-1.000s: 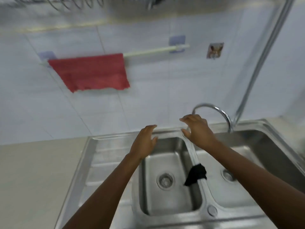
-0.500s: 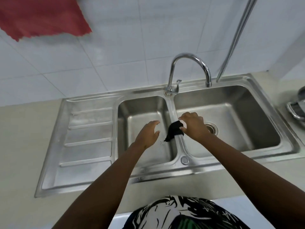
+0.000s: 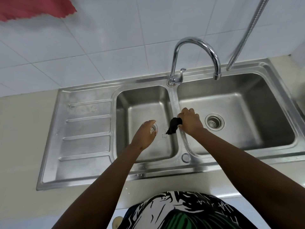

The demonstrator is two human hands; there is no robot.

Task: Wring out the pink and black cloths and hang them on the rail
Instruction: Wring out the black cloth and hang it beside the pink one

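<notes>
Now, right hand: the right hand [image 3: 191, 123] is closing its fingers around the black cloth [image 3: 174, 126], gripping the bunched upper end over the divider between the two basins.
Black cloth: it is hanging in a twisted clump from that fist, its lower tip dangling over the left basin [image 3: 145, 103], just beside the divider.
Left hand: the left hand [image 3: 145, 134] is hovering over the left basin with fingers loosely spread, holding nothing and sitting near the cloth without touching it.
Pink cloth: the pink cloth [image 3: 33, 8] is hanging against the tiled wall [image 3: 115, 38] at the top left corner, well apart from both hands; what is carrying it is lying out of view.
Sink: the steel sink [image 3: 85, 129] is showing a ribbed drainboard on the left, and the faucet [image 3: 196, 53] is arching over the right basin [image 3: 247, 113].
Water: a few drops are glinting on the basin floor below the cloth's tip.
</notes>
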